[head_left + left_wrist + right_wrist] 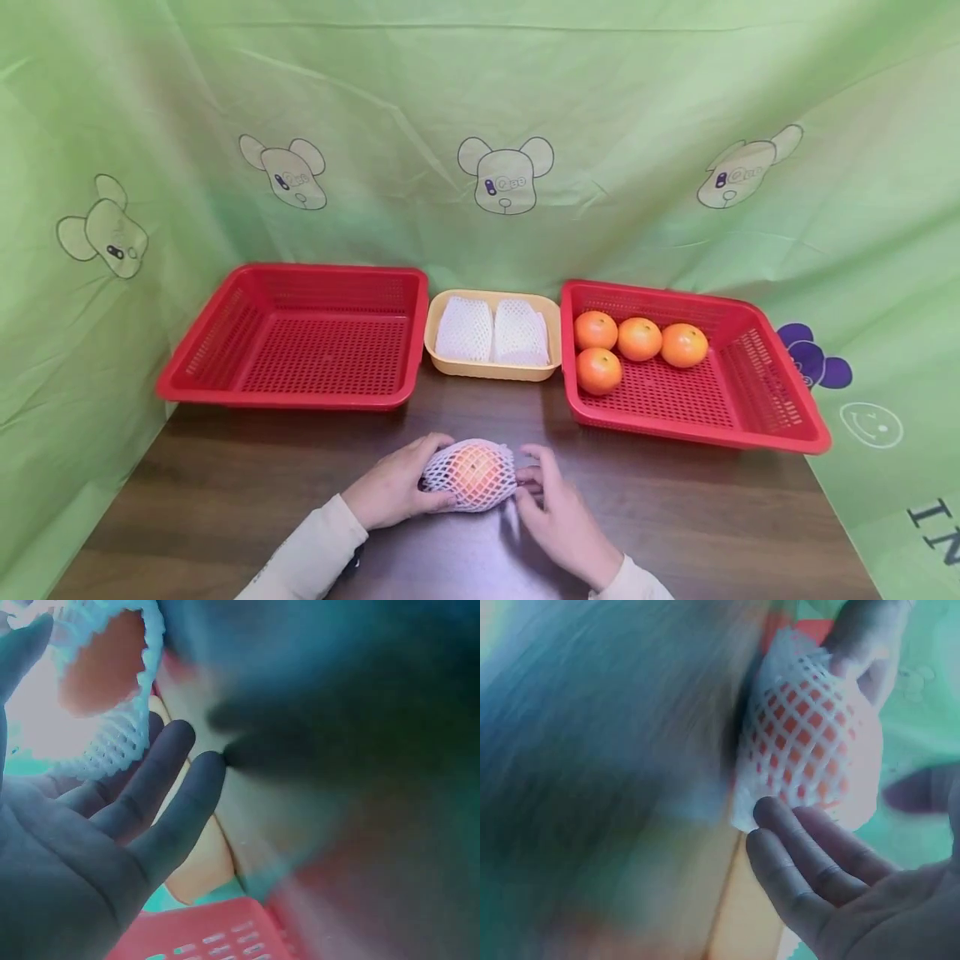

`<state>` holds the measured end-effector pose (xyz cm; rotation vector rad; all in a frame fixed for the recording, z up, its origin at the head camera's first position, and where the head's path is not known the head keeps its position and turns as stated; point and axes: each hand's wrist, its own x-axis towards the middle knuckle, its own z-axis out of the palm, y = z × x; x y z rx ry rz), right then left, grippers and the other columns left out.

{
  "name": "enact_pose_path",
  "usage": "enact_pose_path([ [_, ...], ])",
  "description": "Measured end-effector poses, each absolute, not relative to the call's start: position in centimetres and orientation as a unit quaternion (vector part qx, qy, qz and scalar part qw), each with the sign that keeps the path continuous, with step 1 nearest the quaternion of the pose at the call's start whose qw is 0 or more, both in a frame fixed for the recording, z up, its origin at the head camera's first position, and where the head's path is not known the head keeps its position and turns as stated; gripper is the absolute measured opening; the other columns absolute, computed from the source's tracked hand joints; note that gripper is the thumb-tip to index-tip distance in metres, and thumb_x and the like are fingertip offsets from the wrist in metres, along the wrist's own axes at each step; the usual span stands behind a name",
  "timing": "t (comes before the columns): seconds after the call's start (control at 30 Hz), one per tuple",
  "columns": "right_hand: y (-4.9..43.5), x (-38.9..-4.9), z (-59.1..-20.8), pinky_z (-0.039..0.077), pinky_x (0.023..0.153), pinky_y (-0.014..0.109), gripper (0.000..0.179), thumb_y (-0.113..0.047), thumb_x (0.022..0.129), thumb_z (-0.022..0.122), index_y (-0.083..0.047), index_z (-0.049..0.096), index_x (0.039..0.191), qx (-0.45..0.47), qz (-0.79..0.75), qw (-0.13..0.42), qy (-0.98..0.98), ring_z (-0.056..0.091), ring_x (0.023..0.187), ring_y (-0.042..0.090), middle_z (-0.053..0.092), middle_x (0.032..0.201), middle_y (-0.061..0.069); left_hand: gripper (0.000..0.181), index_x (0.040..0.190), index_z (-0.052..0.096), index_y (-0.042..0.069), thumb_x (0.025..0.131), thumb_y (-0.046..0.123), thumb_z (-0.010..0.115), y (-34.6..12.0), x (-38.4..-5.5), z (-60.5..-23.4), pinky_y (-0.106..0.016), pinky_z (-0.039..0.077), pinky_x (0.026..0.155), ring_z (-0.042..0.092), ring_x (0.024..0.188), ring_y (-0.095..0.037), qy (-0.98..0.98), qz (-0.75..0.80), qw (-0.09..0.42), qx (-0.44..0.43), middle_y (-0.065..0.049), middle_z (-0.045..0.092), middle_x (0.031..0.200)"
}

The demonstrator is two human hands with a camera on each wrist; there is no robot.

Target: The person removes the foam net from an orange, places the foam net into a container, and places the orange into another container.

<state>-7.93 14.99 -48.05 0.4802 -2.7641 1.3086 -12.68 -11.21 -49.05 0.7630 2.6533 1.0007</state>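
An orange (474,468) lies on the table inside a white foam net sleeve (491,493), its skin showing through the mesh. My left hand (393,487) holds the sleeve's left end, thumb on the near side and fingers behind. In the left wrist view, the orange (109,675) shows through the sleeve's open end, by the palm. My right hand (558,512) is at the other end, fingers loosely bent and fingertips right at the net's edge. The right wrist view has the thumb well apart from the fingers, beside the netted fruit (810,742).
A red basket (292,398) with a bare mesh floor stands at the back left. Between it and the right red basket (697,433), which holds several oranges (640,339), sits a yellow tray (491,371) with white foam nets (465,329). A green curtain (405,100) surrounds the table.
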Motion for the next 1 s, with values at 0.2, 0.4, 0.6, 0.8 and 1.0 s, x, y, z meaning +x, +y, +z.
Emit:
enact_pose_path([
  [0.2, 14.9, -9.8, -48.5, 0.055, 0.075, 0.032, 0.028, 0.006, 0.085, 0.069, -0.014, 0.076, 0.102, 0.182, 0.405, 0.101, -0.89, 0.065, 0.082, 0.006, 0.074, 0.095, -0.004, 0.059, 0.138, 0.054, 0.014, 0.09, 0.04, 0.076, -11.2, -12.7, -49.5, -0.043, 0.047, 0.101, 0.058, 0.121, -0.017, 0.895, 0.341, 0.089, 0.274, 0.0, 0.061, 0.132],
  [0.4, 14.4, -11.1, -48.1, 0.054, 0.089, 0.038, 0.05, -0.007, 0.085, 0.075, -0.005, 0.064, 0.133, 0.235, 0.417, -0.009, -0.878, 0.064, 0.106, 0.019, 0.067, 0.124, 0.009, 0.058, 0.143, 0.051, 0.012, 0.092, 0.028, 0.075, -11.3, -12.8, -49.6, -0.044, 0.044, 0.105, 0.055, 0.126, -0.02, 0.888, 0.35, 0.091, 0.285, -0.003, 0.059, 0.138],
  [0.6, 13.7, -11.6, -47.8, 0.044, 0.104, 0.045, 0.074, -0.01, 0.076, 0.077, 0.001, 0.05, 0.143, 0.263, 0.362, -0.081, -0.89, 0.056, 0.122, 0.025, 0.057, 0.136, 0.012, 0.055, 0.142, 0.052, 0.013, 0.092, 0.021, 0.074, -11.1, -12.9, -49.6, -0.043, 0.044, 0.105, 0.056, 0.125, -0.018, 0.88, 0.365, 0.096, 0.288, -0.002, 0.06, 0.136],
  [0.8, 13.7, -11.2, -47.9, 0.049, 0.09, 0.035, 0.074, -0.014, 0.069, 0.08, -0.003, 0.051, 0.136, 0.244, 0.363, -0.062, -0.897, 0.055, 0.103, 0.014, 0.053, 0.12, 0.0, 0.043, 0.13, 0.06, 0.013, 0.09, 0.012, 0.074, -10.8, -13.1, -49.5, -0.04, 0.046, 0.1, 0.058, 0.116, -0.013, 0.873, 0.394, 0.081, 0.276, 0.002, 0.063, 0.125],
  [1.0, 14.8, -10.7, -47.9, 0.047, 0.09, 0.034, 0.067, -0.014, 0.067, 0.083, -0.01, 0.055, 0.127, 0.213, 0.384, -0.022, -0.898, 0.053, 0.101, 0.012, 0.05, 0.115, -0.006, 0.044, 0.126, 0.06, 0.014, 0.086, 0.004, 0.075, -10.9, -13.6, -48.4, -0.037, 0.048, 0.097, 0.058, 0.111, -0.011, 0.849, 0.459, 0.038, 0.259, 0.005, 0.062, 0.122],
])
